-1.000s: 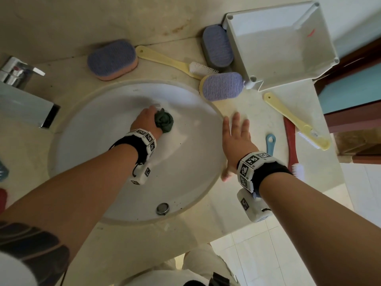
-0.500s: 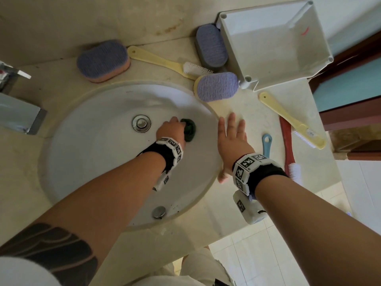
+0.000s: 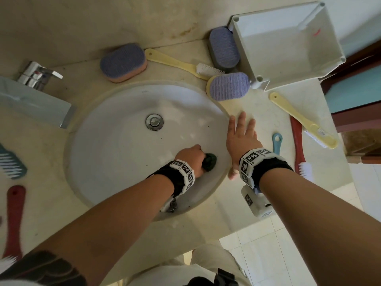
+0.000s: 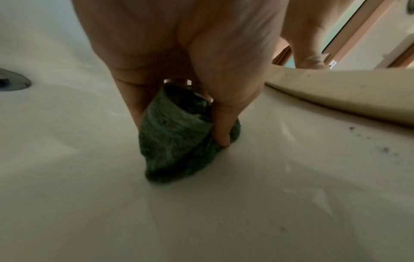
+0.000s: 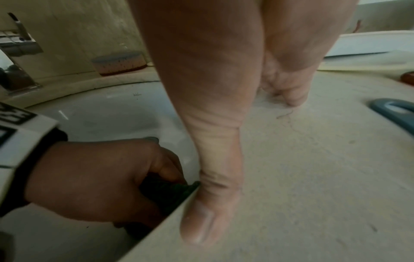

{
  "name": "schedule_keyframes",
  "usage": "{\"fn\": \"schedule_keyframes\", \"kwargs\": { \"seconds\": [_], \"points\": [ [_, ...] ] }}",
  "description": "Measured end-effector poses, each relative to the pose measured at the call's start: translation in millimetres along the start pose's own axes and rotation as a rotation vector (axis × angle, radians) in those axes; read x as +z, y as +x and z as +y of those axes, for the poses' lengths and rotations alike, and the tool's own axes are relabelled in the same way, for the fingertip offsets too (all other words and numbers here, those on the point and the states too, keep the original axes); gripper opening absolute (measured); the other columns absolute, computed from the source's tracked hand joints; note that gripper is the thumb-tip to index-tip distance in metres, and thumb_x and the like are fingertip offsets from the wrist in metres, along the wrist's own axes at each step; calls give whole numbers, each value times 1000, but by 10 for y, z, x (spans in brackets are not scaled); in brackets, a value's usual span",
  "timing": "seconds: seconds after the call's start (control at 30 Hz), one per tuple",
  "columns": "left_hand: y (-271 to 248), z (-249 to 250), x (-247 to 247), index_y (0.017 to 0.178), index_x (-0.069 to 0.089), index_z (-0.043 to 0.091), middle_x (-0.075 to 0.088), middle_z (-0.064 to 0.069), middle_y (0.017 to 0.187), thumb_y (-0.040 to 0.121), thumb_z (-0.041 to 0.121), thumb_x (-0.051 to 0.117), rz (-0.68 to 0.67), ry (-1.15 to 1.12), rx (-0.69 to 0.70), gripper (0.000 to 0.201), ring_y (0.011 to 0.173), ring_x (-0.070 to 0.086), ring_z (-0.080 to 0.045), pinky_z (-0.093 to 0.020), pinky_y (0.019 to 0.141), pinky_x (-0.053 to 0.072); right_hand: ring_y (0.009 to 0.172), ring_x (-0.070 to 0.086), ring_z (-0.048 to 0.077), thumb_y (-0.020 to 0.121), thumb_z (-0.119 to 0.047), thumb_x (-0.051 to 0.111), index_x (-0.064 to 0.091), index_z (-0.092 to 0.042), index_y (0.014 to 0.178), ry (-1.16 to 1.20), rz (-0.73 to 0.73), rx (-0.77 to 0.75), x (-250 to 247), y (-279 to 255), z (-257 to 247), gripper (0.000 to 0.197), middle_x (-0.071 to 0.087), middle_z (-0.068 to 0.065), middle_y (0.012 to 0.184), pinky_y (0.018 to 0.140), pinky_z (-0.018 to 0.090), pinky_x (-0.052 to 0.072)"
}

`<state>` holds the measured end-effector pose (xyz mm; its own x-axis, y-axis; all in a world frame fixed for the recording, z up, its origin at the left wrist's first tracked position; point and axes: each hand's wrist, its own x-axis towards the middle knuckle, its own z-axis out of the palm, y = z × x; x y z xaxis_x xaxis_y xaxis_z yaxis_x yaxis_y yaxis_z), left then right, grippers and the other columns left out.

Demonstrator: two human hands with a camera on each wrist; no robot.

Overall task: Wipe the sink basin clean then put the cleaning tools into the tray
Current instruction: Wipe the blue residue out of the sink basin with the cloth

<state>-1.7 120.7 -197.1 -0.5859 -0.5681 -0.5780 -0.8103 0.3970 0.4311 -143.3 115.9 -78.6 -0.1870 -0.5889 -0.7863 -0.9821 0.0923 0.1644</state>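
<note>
My left hand [image 3: 190,157] grips a bunched dark green cloth [image 3: 209,161] [image 4: 177,136] and presses it against the white sink basin [image 3: 123,157] low on its right wall, near the rim. Small dark specks [image 4: 385,149] dot the basin under the rim to the cloth's right. My right hand [image 3: 240,139] lies flat and open on the beige counter [image 5: 313,177] just right of the rim, thumb [image 5: 208,203] at the edge. The white tray [image 3: 288,44] stands at the back right with nothing in it.
Three purple scrub sponges [image 3: 123,62] [image 3: 223,49] [image 3: 228,86] and a yellow brush [image 3: 179,64] lie behind the basin. Another yellow brush [image 3: 303,119], a red brush [image 3: 299,149] and a blue handle [image 3: 276,142] lie right of my right hand. The faucet [image 3: 37,76] stands left; a drain [image 3: 154,121] sits mid-basin.
My left hand has dragged the cloth from the basin's centre down its right side toward me, uncovering the drain. My right hand has stayed flat on the counter.
</note>
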Motion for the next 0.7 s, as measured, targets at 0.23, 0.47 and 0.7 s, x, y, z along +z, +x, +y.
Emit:
{"fn": "schedule_keyframes", "kwargs": {
  "seconds": [0.23, 0.47, 0.7],
  "points": [
    [-76, -703, -564, 87, 66, 18, 65, -4, 83, 81, 31, 63, 219, -197, -250, 14, 80, 64, -28, -32, 71, 52, 138, -21, 54, 48, -32, 96, -33, -1, 143, 21, 1, -8, 27, 34, 32, 163, -40, 29, 146, 117, 57, 10],
    [9, -1292, -709, 95, 65, 17, 64, -11, 98, 87, 22, 56, 300, 23, -483, 13, 95, 57, -36, -39, 75, 50, 138, -22, 55, 53, -25, 95, -33, -1, 143, 27, -1, -8, 51, 52, 37, 158, -40, 29, 145, 117, 57, 8],
    [193, -934, -216, 125, 60, 16, 55, -12, 121, 90, 18, 54, 194, 30, -371, 35, 106, 54, -36, -40, 89, 49, 138, -21, 54, 69, -14, 86, -31, -1, 144, 53, 26, -17, 78, 59, 51, 139, -38, 29, 147, 117, 56, 8]
  ]
}}
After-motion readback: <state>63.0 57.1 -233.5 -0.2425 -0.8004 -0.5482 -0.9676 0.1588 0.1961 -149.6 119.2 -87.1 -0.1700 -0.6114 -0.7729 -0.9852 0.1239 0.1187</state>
